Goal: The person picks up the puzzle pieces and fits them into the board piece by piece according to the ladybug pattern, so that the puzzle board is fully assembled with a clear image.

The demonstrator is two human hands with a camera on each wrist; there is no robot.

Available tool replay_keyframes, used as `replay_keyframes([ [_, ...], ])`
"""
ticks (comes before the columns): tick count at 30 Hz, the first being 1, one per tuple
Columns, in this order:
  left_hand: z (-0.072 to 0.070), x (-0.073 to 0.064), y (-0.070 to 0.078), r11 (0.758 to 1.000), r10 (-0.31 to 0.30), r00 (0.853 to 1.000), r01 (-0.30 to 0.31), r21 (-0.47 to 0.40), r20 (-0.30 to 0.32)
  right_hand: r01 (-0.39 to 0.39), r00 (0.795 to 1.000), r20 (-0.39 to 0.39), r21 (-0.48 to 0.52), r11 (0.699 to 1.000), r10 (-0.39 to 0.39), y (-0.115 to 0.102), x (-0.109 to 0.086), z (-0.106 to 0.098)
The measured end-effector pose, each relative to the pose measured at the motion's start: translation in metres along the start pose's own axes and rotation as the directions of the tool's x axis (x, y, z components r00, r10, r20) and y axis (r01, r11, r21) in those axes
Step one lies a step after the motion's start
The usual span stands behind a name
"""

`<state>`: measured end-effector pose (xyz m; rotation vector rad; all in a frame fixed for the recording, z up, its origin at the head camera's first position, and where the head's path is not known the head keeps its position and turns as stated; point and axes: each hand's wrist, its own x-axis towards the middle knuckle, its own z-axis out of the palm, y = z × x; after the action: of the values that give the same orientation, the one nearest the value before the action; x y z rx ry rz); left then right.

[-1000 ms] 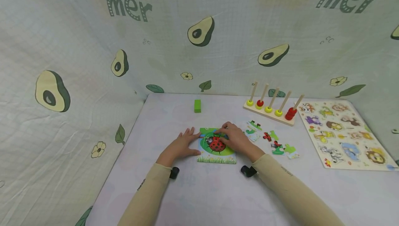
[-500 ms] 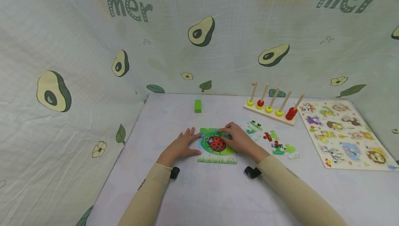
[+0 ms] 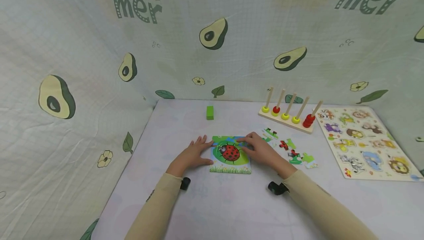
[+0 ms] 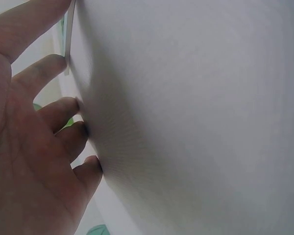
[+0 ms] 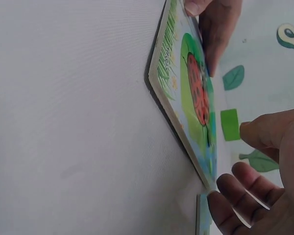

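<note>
A square ladybug puzzle board (image 3: 228, 169) lies flat in the middle of the table in the head view. My left hand (image 3: 192, 155) rests at its left side, fingers spread, with thumb and index fingertip at the board's edge; the left wrist view shows the fingertips down on the tabletop beside the board's edge (image 4: 68, 41). Over the upper right part of the board is my right hand (image 3: 263, 152). In the right wrist view its thumb (image 5: 267, 129) and bent fingers stand apart, with nothing between them. The hand covers the board's upper right corner.
Several loose puzzle pieces (image 3: 294, 157) lie right of the board. A green block (image 3: 210, 112) stands behind it. Farther right are a bead-peg stand (image 3: 286, 120) and a large animal peg puzzle (image 3: 357, 173). A patterned cloth (image 3: 245, 67) hangs at the back.
My right hand has drawn back to the right and slightly toward me, uncovering more of the ladybug picture. My left hand has stayed at the board's left edge.
</note>
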<state>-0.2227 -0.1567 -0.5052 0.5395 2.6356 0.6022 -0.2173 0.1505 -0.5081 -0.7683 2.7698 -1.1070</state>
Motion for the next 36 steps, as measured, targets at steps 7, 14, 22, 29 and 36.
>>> replay_keyframes([
  [7,0.000,0.000,0.000,1.000,0.001,1.000,-0.001,-0.009,-0.003,-0.013,1.000,-0.020,0.002,1.000,0.013,0.005,-0.011,-0.008],
  [14,0.000,-0.001,0.001,1.000,0.006,1.000,-0.006,0.000,-0.003,-0.080,0.996,-0.035,-0.033,0.996,0.078,0.015,-0.021,-0.018],
  [22,-0.001,-0.001,0.001,1.000,0.006,1.000,-0.006,0.005,0.001,-0.111,0.992,-0.063,-0.047,0.993,0.108,0.026,-0.033,-0.027],
  [29,0.000,0.001,0.000,1.000,0.012,1.000,-0.012,0.002,-0.006,-0.114,0.992,-0.057,-0.095,0.989,0.109,0.032,-0.032,-0.028],
  [36,0.002,0.002,-0.002,1.000,0.011,1.000,-0.011,0.000,-0.007,-0.135,0.990,-0.053,-0.106,0.985,0.130,0.034,-0.028,-0.027],
])
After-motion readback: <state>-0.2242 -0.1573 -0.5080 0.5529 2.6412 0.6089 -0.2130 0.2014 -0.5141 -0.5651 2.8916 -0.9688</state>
